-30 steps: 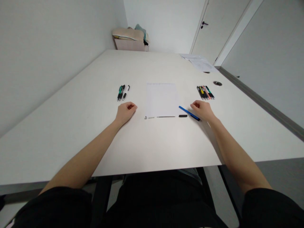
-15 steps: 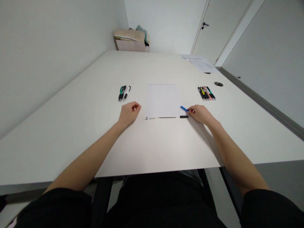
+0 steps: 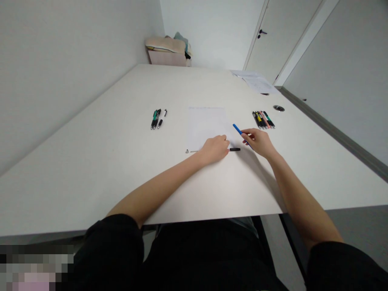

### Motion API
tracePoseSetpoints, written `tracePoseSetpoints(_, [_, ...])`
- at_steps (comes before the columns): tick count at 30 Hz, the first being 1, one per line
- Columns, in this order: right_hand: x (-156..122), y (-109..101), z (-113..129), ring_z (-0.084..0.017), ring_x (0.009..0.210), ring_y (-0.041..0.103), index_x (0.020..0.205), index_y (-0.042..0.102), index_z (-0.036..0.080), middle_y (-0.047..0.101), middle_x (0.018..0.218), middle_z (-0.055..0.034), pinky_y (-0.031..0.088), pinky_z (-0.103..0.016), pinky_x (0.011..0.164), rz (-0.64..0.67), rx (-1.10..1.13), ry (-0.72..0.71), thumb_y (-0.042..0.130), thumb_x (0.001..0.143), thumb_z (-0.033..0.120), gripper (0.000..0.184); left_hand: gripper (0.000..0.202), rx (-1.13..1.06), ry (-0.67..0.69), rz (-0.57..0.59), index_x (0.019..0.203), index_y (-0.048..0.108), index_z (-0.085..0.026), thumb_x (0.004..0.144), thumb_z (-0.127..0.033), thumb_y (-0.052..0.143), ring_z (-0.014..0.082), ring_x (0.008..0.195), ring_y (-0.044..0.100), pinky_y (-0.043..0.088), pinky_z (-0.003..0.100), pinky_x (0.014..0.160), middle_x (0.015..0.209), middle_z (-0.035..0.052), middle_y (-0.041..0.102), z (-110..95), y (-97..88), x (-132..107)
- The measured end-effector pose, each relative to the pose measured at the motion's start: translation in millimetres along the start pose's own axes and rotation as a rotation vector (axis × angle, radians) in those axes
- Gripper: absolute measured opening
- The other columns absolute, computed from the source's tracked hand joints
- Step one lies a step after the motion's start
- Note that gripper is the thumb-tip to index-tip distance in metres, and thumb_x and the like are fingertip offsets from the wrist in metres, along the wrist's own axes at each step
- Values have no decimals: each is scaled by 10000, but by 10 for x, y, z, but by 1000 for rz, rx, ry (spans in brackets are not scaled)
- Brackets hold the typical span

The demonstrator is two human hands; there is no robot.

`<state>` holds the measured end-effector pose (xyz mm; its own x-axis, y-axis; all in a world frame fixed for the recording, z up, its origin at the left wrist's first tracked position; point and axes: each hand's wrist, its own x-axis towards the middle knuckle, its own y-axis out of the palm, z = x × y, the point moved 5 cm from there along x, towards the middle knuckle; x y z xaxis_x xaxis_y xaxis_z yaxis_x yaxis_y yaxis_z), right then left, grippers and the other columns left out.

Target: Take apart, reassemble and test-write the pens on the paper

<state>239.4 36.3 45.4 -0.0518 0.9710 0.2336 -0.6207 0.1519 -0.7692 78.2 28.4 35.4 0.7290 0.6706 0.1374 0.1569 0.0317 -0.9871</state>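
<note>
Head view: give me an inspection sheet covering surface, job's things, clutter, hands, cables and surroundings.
Surface: white table, paper on it.
Job's things: blue barrel in the right hand; black tube just right of the left hand; metal tip and thin piece to its left.
Clutter: left pens, right pens, one group either side of the paper; papers far right.
Hands: right closed on the barrel; left over the paper's near edge, its grasp hidden.
Cables: nothing seen.
Surroundings: walls, door, cloths beyond the table.
</note>
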Motion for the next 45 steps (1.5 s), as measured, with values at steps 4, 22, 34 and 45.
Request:
tracePoseSetpoints(4, [21,11,-28,-150,630,676,985,673,146,697,874,-82,539,-242,560,-21,59,-10,519,840,311,268,259,-40,14,1,973,635,-153,886,-293,435,223,954,566,466,309,703,1034,103,583,-31,82,124])
tracePoseSetpoints(22, [-18,50,131,-168,720,638,982,655,198,687,837,-48,508,-308,697,-112,-56,-189,512,833,310,235,147,-507,-217,-218,856,690,-171,769,-209,578,120,670,579,440,240,671,788,5,689,584,-291,-271])
tracePoseSetpoints(34, [-162,198,414,-176,868,631,1055,636,235,675,987,-54,483,-288,747,-22,-172,-422,450,912,320,250,224,-536,-353,-358,961,699,-169,800,-275,584,122,689,583,466,252,701,858,35,703,743,-310,-554])
tracePoseSetpoints(45, [-164,207,450,-171,829,631,1059,652,239,677,994,-51,477,-280,730,-12,-234,-414,445,914,321,265,216,-549,-306,-358,968,692,-193,814,-285,572,117,699,580,472,249,684,888,30,704,748,-279,-550])
